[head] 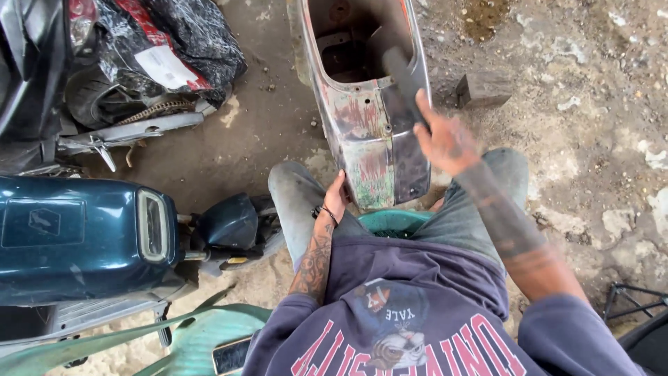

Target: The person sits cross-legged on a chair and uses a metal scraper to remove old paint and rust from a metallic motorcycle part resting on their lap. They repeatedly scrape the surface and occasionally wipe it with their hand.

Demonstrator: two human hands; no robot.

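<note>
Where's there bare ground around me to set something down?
Bare dirt lies right of the rusty body shell, past the dark block, and on the concrete between the shell and the black bag. Crowded on the left: teal scooter and parts. Left hand steadies the shell; right hand grips a dark tool.

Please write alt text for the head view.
A seated person's right hand holds a dark tool over a rusty scooter body shell, steadied at its lower edge by the left hand. A teal scooter stands alongside.

Rusty grey scooter shell (369, 132) streaked red and green, beside a dark teal scooter (76, 237)
</note>
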